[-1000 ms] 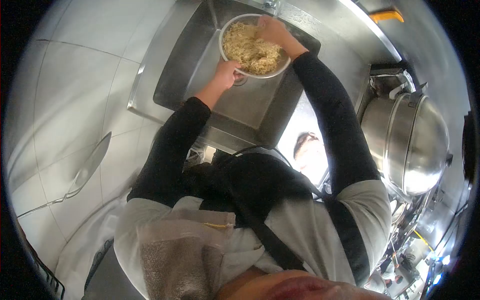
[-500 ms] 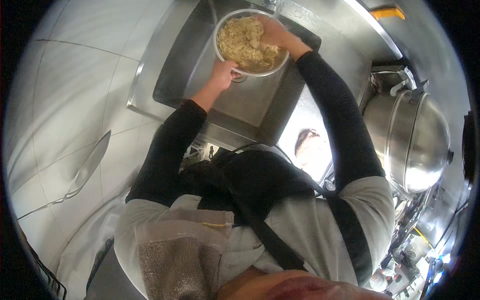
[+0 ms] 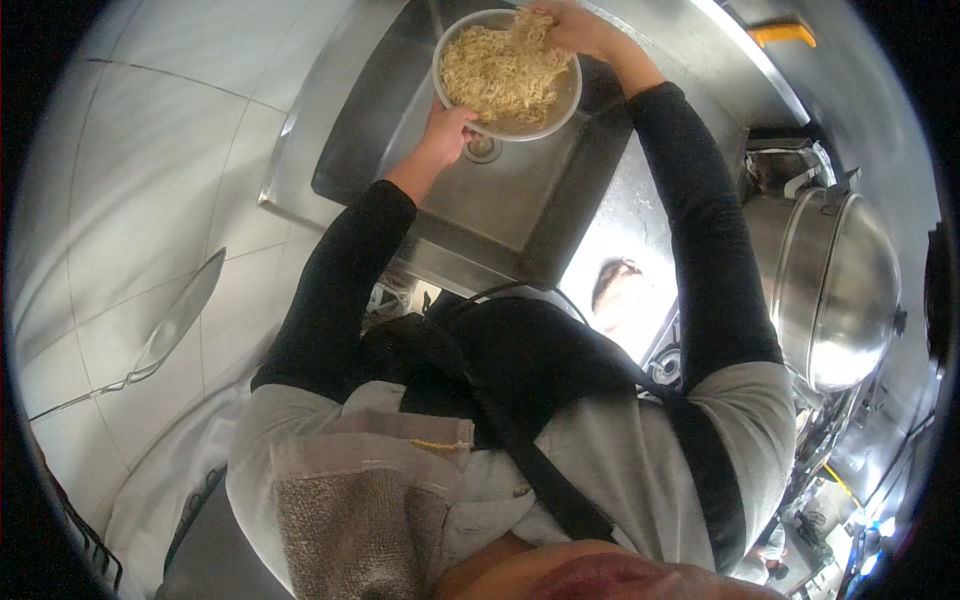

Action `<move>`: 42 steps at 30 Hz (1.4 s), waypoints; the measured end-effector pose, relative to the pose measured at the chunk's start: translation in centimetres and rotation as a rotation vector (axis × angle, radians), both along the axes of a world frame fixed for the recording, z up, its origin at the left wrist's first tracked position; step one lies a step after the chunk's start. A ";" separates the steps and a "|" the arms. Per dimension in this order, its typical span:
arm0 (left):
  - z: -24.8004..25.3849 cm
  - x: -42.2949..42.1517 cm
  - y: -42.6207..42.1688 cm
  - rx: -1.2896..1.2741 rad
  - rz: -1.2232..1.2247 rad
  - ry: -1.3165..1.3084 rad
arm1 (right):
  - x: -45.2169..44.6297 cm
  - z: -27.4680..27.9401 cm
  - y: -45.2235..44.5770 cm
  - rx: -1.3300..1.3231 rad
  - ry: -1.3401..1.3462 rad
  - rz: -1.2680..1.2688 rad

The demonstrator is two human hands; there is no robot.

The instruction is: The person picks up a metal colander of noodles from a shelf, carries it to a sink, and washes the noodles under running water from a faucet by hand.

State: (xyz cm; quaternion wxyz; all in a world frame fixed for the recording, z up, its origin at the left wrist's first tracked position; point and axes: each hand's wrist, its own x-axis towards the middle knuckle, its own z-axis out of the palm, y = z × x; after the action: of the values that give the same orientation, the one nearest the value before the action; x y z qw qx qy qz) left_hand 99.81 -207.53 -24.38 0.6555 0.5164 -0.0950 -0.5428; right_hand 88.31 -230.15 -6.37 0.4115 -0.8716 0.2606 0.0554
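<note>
A round bowl (image 3: 512,135) with a shiny pale rim is held over the sink, filled with yellowish, shredded-looking food (image 3: 490,80). My left hand (image 3: 446,135) grips the bowl's near left rim, its fingers partly under the edge. At the far right rim, my right hand (image 3: 585,28) is closed on a clump of the shreds (image 3: 532,32), lifted above the rest. What exactly the shreds are, I cannot make out. Below the bowl, the sink drain (image 3: 483,150) shows in the basin.
The metal sink (image 3: 490,210) has a raised edge towards me. On the right stands a large domed steel pot (image 3: 855,290). An orange-yellow object (image 3: 783,34) lies at the upper right. A long-handled metal tool (image 3: 170,325) is at the left by the white tiles (image 3: 150,170).
My right hand has risen out of the food and moved away to the upper right, bringing up a clump of shreds. The bowl has shifted slightly up, uncovering more of the drain.
</note>
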 end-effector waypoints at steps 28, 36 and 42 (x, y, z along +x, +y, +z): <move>-0.4 -1.2 -0.7 0.021 -0.029 0.147 | -1.1 -9.9 -1.6 0.081 -0.307 -0.132; 0.2 -0.9 -0.8 -0.023 -0.084 0.099 | -1.2 1.9 2.2 0.155 -0.025 0.053; 0.5 -0.8 -0.7 -0.060 -0.232 0.160 | -3.3 -8.1 -0.8 0.127 -0.046 0.060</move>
State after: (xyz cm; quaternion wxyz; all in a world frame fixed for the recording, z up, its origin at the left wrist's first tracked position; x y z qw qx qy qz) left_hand 98.98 -208.22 -23.89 0.6090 0.4374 -0.1175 -0.6512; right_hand 84.97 -230.93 -14.46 0.4701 -0.8522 0.2206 0.0643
